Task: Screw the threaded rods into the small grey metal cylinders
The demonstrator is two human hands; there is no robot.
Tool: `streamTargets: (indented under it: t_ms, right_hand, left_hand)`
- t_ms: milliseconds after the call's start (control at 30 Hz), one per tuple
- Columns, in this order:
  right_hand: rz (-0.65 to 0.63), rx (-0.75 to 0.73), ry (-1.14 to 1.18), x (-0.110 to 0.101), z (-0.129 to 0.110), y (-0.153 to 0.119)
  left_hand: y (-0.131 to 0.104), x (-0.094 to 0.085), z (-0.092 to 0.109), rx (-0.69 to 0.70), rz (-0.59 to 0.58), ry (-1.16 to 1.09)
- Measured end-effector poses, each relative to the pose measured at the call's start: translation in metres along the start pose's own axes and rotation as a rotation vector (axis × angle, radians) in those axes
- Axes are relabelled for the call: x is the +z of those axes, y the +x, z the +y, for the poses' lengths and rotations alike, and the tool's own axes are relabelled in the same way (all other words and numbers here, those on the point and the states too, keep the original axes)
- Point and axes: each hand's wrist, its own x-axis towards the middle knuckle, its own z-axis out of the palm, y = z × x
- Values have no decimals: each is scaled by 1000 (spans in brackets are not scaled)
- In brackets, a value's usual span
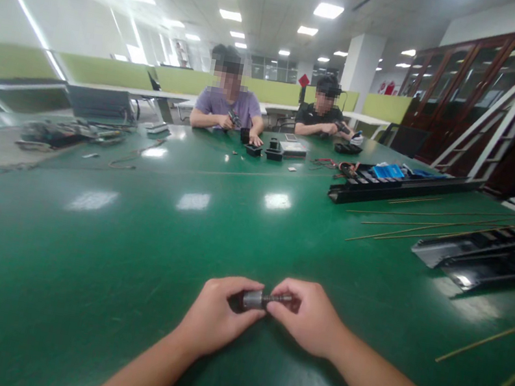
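Observation:
Low in the middle of the view, my left hand (220, 312) is closed around a small silver cylinder with a ridged shaft (253, 299), which looks like a small motor. The cylinder lies between thumb and fingers, its dark left end partly hidden in the palm. From its right end the thin ridged shaft sticks out sideways. My right hand (308, 317) pinches this shaft between thumb and fingers, and its tip shows near the palm. Both hands are close together, low over the green table (127, 263).
Across the table two people (229, 101) handle dark tools near black boxes (274, 151). To the right lie black metal channels (387, 187) and several thin brass-coloured rods (409, 228). A pile of cables and parts (70, 134) sits far left. A ladder (495, 131) leans behind.

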Motion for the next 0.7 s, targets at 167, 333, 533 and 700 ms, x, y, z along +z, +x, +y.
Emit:
streamTargets:
  t_ms: [167,333,533,700]
  right_hand:
    - [1,9,-15,0,-2,0]
    - [1,14,-31,-1,-4,-1]
    - [-4,10,-31,-1,-4,-1]
    - [4,-6,-28,0,-4,-2]
  left_hand:
    - [0,-1,1,-1,-5,9]
    - [0,-3,3,0,-18,6]
    - [0,-2,2,-4,-35,7]
    - [0,-1,-2,-8,-31,18]
